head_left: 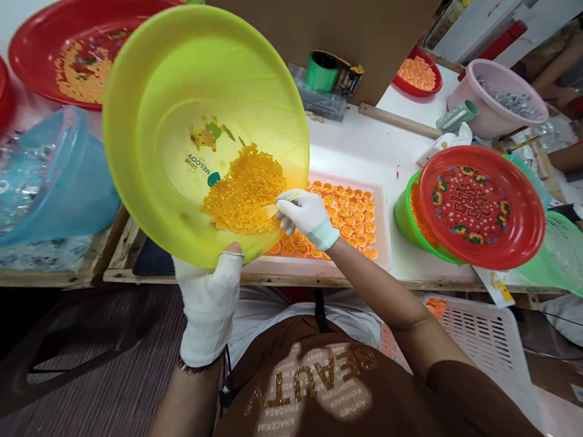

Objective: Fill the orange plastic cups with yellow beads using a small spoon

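Observation:
My left hand [209, 297], in a white glove, grips the near rim of a yellow-green plastic basin [159, 79] and holds it tilted above the table. A heap of small yellow-orange pellets [248, 188] lies in the basin's lower right side. In my gloved right hand [303, 213] is a small pale spoon [269, 210], fingers closed round its handle, its tip at the pellets. Under and behind this hand lies a whitish tray [382, 237] filled with rows of small orange cups [350, 220]. The basin hides the tray's left part.
Right of the tray, a red patterned plate [483, 206] leans on a green tub [403, 209]. To the left stands a blue basin [91, 176] of clear pieces, with a red basin [31, 54] behind. A tape dispenser [323, 73] sits at the back by a brown board [314, 30].

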A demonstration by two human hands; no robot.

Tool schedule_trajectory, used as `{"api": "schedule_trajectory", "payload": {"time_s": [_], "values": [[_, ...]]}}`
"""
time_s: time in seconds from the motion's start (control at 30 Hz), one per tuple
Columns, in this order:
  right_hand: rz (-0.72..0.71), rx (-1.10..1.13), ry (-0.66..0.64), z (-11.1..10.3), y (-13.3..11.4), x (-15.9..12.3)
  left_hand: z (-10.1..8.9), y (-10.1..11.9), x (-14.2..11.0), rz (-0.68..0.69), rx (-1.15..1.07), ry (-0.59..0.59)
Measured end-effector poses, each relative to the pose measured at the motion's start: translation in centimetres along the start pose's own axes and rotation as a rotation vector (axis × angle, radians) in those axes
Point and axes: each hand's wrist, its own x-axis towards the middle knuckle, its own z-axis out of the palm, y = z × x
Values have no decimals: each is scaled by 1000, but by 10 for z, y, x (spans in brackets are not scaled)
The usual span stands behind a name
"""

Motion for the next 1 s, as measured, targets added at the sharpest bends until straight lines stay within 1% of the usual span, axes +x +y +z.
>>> {"api": "schedule_trajectory", "payload": {"time_s": [0.07,0.17,0.27,0.33,0.43,0.5,0.57,0.67,0.73,0.77,0.83,0.9,0.97,1.0], "values": [[52,115,-5,1,1,1,0,-1,0,-5,1,-13],[79,238,-14,-10,3,1,-2,-2,3,16,28,3],[95,286,-33,-28,8,-2,-5,-1,8,37,38,69],[78,265,-52,-40,13,-7,-8,1,10,54,38,121],[37,138,-84,-49,24,-18,-14,4,11,103,86,155],[-11,-15,-86,-50,33,-26,-18,4,12,120,136,156],[-151,-230,-82,-47,42,-33,-21,3,13,137,153,170],[-430,-563,-118,-42,49,-43,-23,2,14,132,163,181],[-534,-685,-135,-41,45,-49,-22,3,14,112,158,166],[-568,-699,-120,-41,40,-50,-21,3,14,100,142,153],[-614,-650,-39,-40,27,-50,-19,4,12,92,96,143],[-600,-560,57,-38,13,-43,-16,6,10,80,84,125],[-531,-489,123,-31,2,-31,-13,6,6,76,80,112],[-485,-453,136,-27,-1,-24,-11,6,5,64,76,99]]}}
